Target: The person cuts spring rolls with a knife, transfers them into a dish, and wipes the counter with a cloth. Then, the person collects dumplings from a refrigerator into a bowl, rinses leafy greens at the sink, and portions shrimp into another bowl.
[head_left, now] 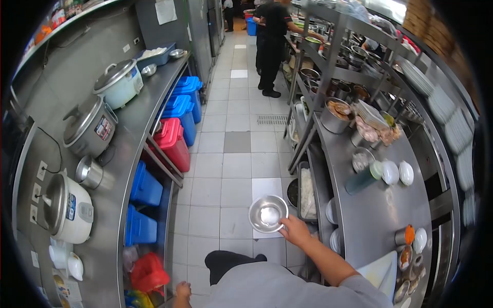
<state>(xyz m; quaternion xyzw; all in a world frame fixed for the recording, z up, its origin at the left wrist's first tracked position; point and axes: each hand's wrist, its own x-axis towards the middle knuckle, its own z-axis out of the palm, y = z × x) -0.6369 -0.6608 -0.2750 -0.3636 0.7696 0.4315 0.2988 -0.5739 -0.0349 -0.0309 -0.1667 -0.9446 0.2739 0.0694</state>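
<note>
A round, shiny metal bowl (268, 214) is held out over the tiled floor, and its inside looks empty. My right hand (296, 230) grips the bowl by its right rim, fingers wrapped round the edge. Low in the view, my left hand (183, 290) hangs beside my body with its fingers curled in; whether it holds anything is too small to tell. The nearest things to it are a red plastic item (149, 272) and the lower shelf on the left.
Rice cookers (69, 208) stand on the left steel counter (115, 169), above blue bins (179, 110) and a red bin (172, 141). The right counter (370, 215) carries pots, lidded cups and a green bottle (362, 179). Co-workers (272, 46) stand farther up the aisle.
</note>
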